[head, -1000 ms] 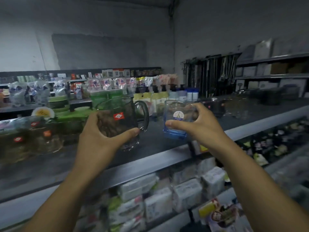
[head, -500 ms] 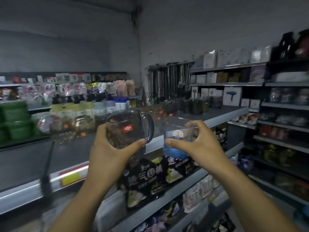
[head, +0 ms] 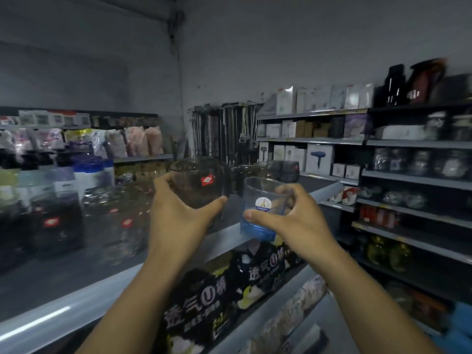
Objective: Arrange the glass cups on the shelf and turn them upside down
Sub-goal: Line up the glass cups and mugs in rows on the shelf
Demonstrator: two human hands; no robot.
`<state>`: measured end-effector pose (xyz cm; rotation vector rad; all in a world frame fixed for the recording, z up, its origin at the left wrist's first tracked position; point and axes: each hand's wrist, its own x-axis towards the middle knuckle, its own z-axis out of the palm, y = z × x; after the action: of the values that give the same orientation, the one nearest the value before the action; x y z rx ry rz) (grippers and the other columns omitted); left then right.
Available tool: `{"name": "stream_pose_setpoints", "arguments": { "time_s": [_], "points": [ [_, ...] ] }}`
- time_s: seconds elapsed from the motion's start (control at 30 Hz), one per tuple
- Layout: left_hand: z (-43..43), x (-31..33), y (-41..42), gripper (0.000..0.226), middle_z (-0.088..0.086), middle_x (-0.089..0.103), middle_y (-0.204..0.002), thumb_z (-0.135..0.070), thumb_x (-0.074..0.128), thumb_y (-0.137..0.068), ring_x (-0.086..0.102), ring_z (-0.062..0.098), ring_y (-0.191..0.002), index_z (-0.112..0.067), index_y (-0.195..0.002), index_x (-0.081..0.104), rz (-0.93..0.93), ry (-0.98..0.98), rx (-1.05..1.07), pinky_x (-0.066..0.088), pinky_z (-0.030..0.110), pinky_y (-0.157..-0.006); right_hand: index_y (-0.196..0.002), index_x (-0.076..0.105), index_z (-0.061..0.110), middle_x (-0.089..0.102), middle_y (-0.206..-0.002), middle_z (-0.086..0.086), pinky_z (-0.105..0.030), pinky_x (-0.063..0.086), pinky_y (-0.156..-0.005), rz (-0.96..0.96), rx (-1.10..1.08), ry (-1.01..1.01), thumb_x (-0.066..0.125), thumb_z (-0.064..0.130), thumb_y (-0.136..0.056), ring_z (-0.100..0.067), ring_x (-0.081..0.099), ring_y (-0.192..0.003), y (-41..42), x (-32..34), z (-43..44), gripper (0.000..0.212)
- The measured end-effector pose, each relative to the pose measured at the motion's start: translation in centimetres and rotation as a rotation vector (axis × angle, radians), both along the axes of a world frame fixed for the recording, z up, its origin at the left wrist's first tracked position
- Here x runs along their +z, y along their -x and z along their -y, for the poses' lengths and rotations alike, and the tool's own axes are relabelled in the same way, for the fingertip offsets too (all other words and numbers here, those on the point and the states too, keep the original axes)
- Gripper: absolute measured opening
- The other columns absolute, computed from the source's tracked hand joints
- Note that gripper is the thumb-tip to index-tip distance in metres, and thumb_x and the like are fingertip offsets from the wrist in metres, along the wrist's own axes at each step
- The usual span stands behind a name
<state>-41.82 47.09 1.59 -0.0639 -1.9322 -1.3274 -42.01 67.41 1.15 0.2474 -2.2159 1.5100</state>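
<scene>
Grips a blue-based glass cup (head: 263, 200) in the right hand (head: 288, 223) and a clear glass mug (head: 199, 182) in the left hand (head: 178, 221), both above the shelf's (head: 76, 272) front edge and still mouth-up (neither flipped yet). Has swung rightward along the shelf within the last second, nearing dark glassware (head: 281, 169) at the shelf's far end. Probably seeking a spot to set down and invert.

A person's left hand (head: 178, 218) grips a clear glass mug (head: 196, 185) with a red sticker while the right hand (head: 293, 223) holds a blue-bottomed glass cup (head: 260, 200), both rim-up above a grey shop shelf (head: 63, 274) carrying blurred glassware (head: 120, 221).
</scene>
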Motion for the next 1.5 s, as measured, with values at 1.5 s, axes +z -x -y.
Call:
{"name": "stream_pose_setpoints", "arguments": {
  "time_s": [1.5],
  "points": [
    [-13.9, -1.8, 19.4, 0.08, -0.008, 0.063, -0.112, -0.028, 0.088, -0.073, 0.06, -0.008, -0.079, -0.018, -0.142, 0.048, 0.394, 0.238, 0.593, 0.049, 0.01, -0.061, -0.121, 0.05, 0.035, 0.069, -0.108, 0.008, -0.046, 0.058, -0.09, 0.055, 0.946, -0.167, 0.09, 0.065, -0.049, -0.013, 0.067, -0.101, 35.7, -2.6, -11.1, 0.088]
  ]
}}
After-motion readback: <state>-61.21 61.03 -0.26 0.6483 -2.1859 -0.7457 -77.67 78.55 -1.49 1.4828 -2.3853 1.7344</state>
